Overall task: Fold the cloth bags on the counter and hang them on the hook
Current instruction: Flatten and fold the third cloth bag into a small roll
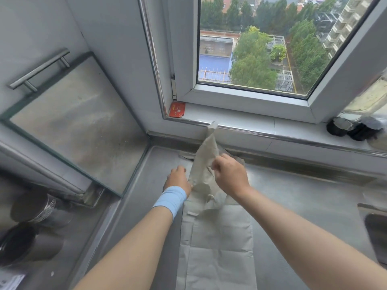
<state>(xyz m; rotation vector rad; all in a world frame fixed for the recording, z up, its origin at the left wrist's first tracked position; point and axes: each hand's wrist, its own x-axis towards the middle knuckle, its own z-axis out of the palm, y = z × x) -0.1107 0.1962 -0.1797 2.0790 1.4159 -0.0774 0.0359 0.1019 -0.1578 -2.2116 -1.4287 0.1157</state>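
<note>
Beige cloth bag point(206, 158) pinched in right grip point(230, 174), left grip point(178, 177) turned away, hold unclear

Two hands: left hand point(178, 178), right hand point(230, 174). At least two bags: lifted bag point(206, 158), flat bag point(219, 248). Two left cans: far can point(41, 210), near can point(27, 245). One red card point(177, 109), one bar handle point(39, 69), one wristband point(170, 200).

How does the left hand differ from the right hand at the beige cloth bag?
The left hand wears a light blue wristband; the right hand has a bare wrist. The left hand sits low at the left edge of the beige cloth bag; the right hand is higher and pinches it. Both touch the bag.
</note>
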